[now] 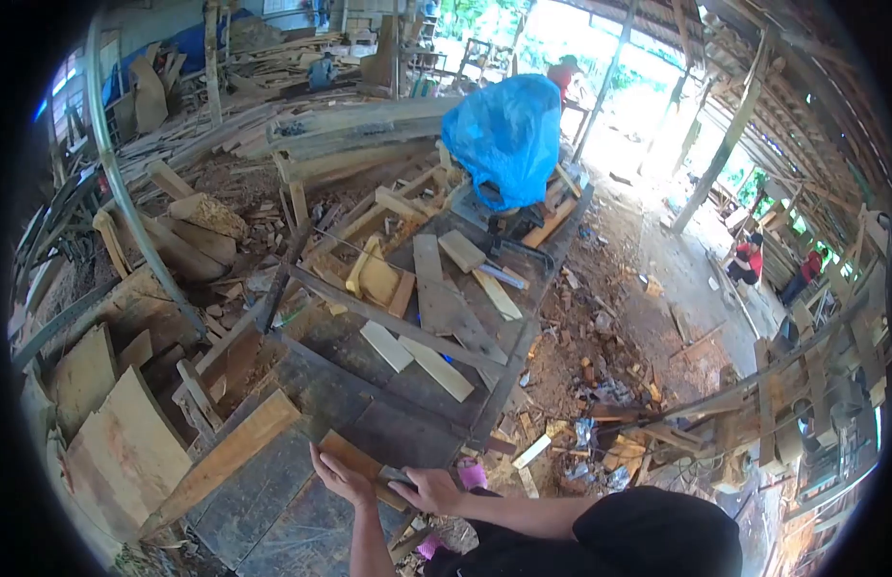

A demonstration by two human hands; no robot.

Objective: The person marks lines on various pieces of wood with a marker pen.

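A brown wooden board (351, 455) lies on the dark worktable (273, 500) just in front of me. My left hand (344, 478) holds the board along its left edge, fingers against the wood. On the right side of the board, my right hand (430, 491) is closed round a small grey flat piece (396, 474), which touches or lies just over the wood; its kind is not clear. To the left, a longer plank (239, 452) stands along the table's edge.
Several offcuts (436, 368) and a long wooden bar (388, 317) lie across the table. A blue plastic sheet (503, 139) covers something at the far end. Wood scraps (600, 375) litter the floor at right. A person in red (749, 258) crouches farther off.
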